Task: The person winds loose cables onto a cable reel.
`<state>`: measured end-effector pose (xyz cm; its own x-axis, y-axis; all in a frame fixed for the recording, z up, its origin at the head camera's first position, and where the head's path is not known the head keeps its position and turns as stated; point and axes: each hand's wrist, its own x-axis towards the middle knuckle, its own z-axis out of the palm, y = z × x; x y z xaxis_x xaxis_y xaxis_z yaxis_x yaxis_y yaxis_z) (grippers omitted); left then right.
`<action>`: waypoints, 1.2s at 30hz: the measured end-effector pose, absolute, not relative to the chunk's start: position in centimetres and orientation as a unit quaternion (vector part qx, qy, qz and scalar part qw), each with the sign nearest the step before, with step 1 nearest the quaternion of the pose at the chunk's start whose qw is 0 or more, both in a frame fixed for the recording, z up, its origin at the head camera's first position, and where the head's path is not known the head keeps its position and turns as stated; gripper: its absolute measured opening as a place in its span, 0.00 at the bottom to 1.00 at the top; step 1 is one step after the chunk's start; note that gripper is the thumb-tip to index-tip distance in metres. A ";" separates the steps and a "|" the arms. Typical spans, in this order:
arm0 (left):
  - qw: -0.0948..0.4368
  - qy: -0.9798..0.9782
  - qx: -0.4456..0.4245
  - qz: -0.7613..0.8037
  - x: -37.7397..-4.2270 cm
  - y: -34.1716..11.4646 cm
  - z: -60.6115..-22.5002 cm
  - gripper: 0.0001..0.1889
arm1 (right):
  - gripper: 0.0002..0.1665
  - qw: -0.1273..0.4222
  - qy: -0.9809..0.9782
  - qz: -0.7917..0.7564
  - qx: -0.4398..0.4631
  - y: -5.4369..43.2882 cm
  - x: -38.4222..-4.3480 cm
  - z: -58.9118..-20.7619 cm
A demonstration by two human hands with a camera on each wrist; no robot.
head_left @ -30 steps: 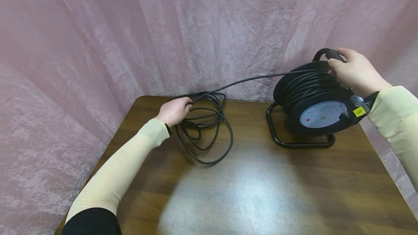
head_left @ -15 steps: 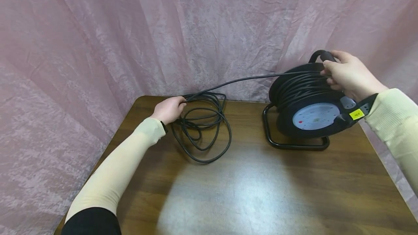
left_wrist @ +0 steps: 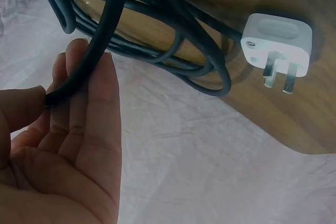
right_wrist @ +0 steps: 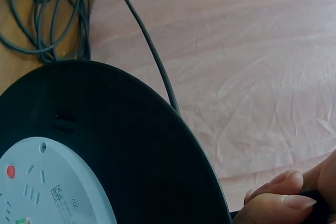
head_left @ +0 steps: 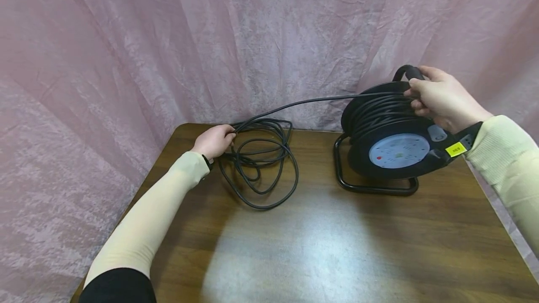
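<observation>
In the head view my left hand [head_left: 214,141] is at the back left of the table, beside loose loops of black cable [head_left: 290,192]. The left wrist view shows its thumb pinching the cable [left_wrist: 100,40] against fairly straight fingers. One strand runs from there to the top of a black cable reel [head_left: 358,146] at the right, with many turns wound on its drum. My right hand [head_left: 448,99] grips the reel's handle [head_left: 414,73]; in the right wrist view its thumb and fingers curl round the black grip. The reel's pale socket face [head_left: 399,150] points toward me.
A white three-pin plug [left_wrist: 278,43] lies on the wood beyond the left hand, near the table edge. The reel's tubular stand [head_left: 375,190] is at the back right of the wooden table [head_left: 294,251]. A pink curtain [head_left: 269,36] hangs close behind.
The reel and my right hand have moved left a little. My left hand has also shifted left with the pinched cable, and the nearest loops have slid slightly that way.
</observation>
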<state>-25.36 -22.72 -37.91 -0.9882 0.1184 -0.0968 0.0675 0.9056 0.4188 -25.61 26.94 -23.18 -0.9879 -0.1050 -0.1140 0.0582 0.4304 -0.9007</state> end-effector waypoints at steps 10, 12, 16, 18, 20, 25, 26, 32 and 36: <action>0.068 0.972 0.041 0.219 -25.7 -23.0 -38.2 0.14 | 0.40 0.095 0.829 -0.551 -0.009 26.2 -25.1 -23.0; 0.072 0.973 0.041 0.217 -25.7 -23.0 -38.3 0.16 | 0.39 0.094 0.822 -0.561 -0.009 26.0 -25.1 -23.1; 0.074 0.973 0.040 0.217 -25.7 -23.2 -38.5 0.18 | 0.39 0.092 0.818 -0.568 -0.008 25.5 -24.8 -23.1; 0.076 0.972 0.041 0.218 -25.6 -23.5 -38.8 0.19 | 0.39 0.092 0.819 -0.567 -0.008 25.2 -24.7 -23.2; 0.079 0.972 0.040 0.218 -25.5 -23.8 -39.1 0.19 | 0.40 0.092 0.819 -0.566 -0.008 24.8 -24.6 -23.3; 0.088 0.973 0.030 0.213 -25.1 -24.5 -39.5 0.20 | 0.40 0.090 0.814 -0.574 -0.010 23.5 -24.5 -23.6; 0.089 0.973 0.029 0.210 -25.0 -24.6 -39.6 0.20 | 0.40 0.090 0.812 -0.577 -0.010 23.2 -24.5 -23.6; 0.092 0.974 0.025 0.207 -25.0 -25.0 -39.7 0.20 | 0.39 0.089 0.803 -0.589 -0.008 22.2 -24.5 -23.6; 0.091 0.974 0.024 0.204 -25.1 -25.1 -39.8 0.22 | 0.38 0.087 0.798 -0.596 -0.013 21.8 -24.5 -23.6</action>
<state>-25.06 -25.13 -39.83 -0.9822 0.0836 -0.1685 0.0088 0.9153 0.4027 -24.52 21.76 -23.58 -0.9845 -0.1240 -0.1237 0.0835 0.2883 -0.9539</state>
